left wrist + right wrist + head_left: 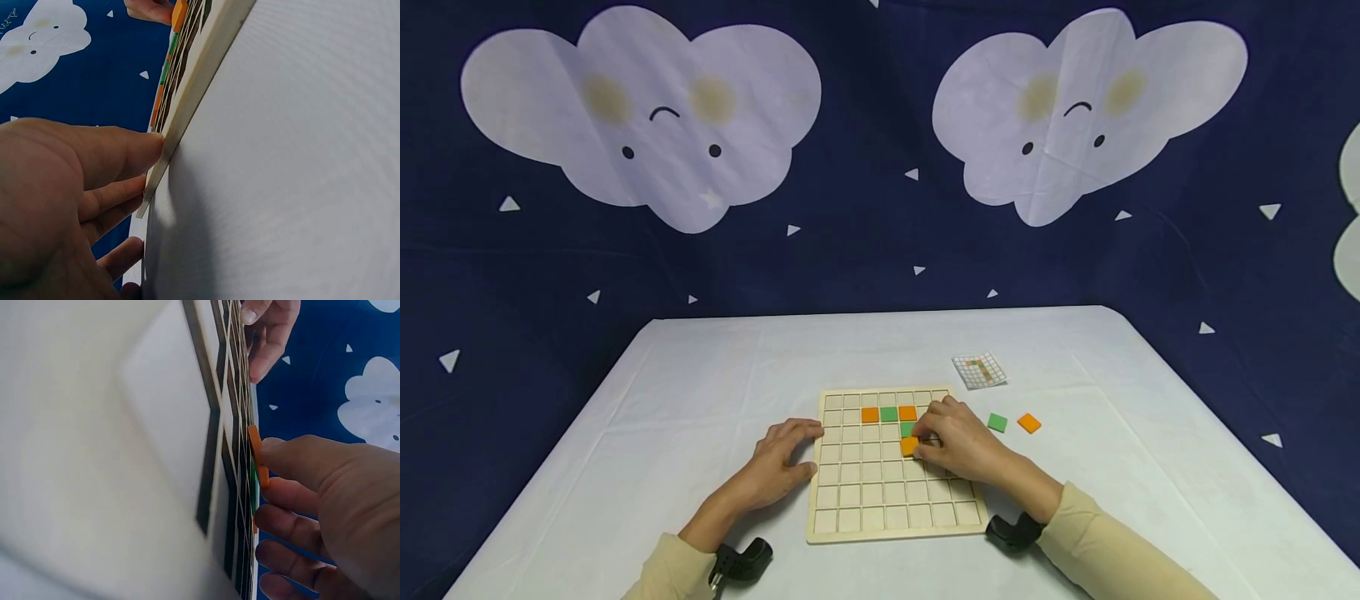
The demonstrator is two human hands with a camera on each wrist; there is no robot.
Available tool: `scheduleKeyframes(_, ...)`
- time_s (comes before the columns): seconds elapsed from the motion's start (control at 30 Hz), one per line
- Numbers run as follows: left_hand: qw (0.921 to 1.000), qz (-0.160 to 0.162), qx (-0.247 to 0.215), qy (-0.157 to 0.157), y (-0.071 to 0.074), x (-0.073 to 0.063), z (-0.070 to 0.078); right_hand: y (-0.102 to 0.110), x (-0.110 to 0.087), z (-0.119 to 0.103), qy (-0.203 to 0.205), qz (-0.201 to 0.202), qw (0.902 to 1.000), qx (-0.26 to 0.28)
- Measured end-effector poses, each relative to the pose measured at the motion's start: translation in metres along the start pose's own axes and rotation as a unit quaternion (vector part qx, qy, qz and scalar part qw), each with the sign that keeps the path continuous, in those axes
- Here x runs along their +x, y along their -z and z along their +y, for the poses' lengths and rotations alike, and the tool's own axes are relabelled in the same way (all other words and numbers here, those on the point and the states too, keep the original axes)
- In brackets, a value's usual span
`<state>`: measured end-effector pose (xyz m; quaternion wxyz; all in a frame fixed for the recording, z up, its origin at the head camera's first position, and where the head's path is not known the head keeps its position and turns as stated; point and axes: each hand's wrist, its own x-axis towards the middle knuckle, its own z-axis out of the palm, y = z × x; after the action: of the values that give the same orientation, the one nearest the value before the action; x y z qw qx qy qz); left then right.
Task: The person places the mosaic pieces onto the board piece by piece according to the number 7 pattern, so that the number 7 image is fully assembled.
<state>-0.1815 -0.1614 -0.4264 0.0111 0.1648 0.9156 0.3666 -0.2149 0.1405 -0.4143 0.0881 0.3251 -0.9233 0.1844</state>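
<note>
A square wooden grid board [880,493] lies on the white table. My right hand [958,442] is over its right half, pinching an orange square tile [258,456] between thumb and fingers; in the right wrist view the tile leans slightly against the grid. Just beyond it on the board sits a green tile [907,429]. Farther up, a row holds an orange tile [869,415], another green tile [888,414] and one more orange tile [907,412]. At the board's left edge rests my left hand [778,467], its relaxed, spread fingers touching the rim [187,112].
To the right of the board lie a loose green tile [997,422] and a loose orange tile [1029,423]. Behind them is a small card [980,371] printed with a coloured grid pattern. A dark blue cloth with clouds [880,250] hangs behind the table [722,367].
</note>
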Motion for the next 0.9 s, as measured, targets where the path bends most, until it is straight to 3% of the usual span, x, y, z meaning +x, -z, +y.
scheduleKeyframes(0.9, 1.0000, 0.000, -0.004, 0.007, -0.0017, 0.0008, -0.0017, 0.0063, -0.0015, -0.0039, -0.002, 0.004, 1.0000, -0.003)
